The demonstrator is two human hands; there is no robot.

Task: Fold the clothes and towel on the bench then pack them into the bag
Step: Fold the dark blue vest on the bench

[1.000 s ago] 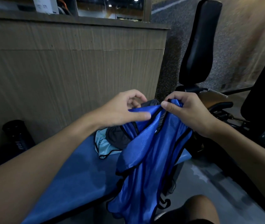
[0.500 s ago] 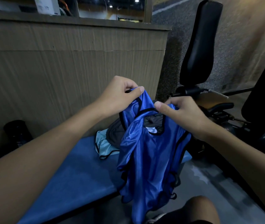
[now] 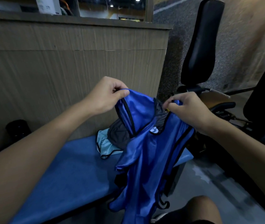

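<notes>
Pinching the top edge of a shiny blue mesh vest (image 3: 146, 151) with both hands: left hand (image 3: 107, 94), centre of frame, thumb pressed onto fingers over one black-trimmed shoulder strap; right hand (image 3: 190, 109), centre right, fingertips closed on the other strap. Held up above the near end of the blue padded bench (image 3: 63, 167), well spread between the two grips, with the neck opening sagging between them. Hanging long axis downward from the grips, running from centre frame toward the bottom edge, lower hem and black ties dangling past the bench edge beside a bare knee (image 3: 198, 207) at lower right. Not yet folded, by the look of it; probably being shaken out and squared before a fold. Lying behind the vest on the bench, mid-frame: a dark grey garment (image 3: 118, 135) on top of a pale light-blue one (image 3: 105, 146), both crumpled and apart from the hands. No bag clearly in view; cannot tell whether the dark shape at far left is one. Key relation for the next move: body of the vest straight below both grips and slightly toward the right hand, bench surface down and to the left, so left hand nearer the bench; laying it flat likely means swinging the hanging length leftward onto the pad.
</notes>
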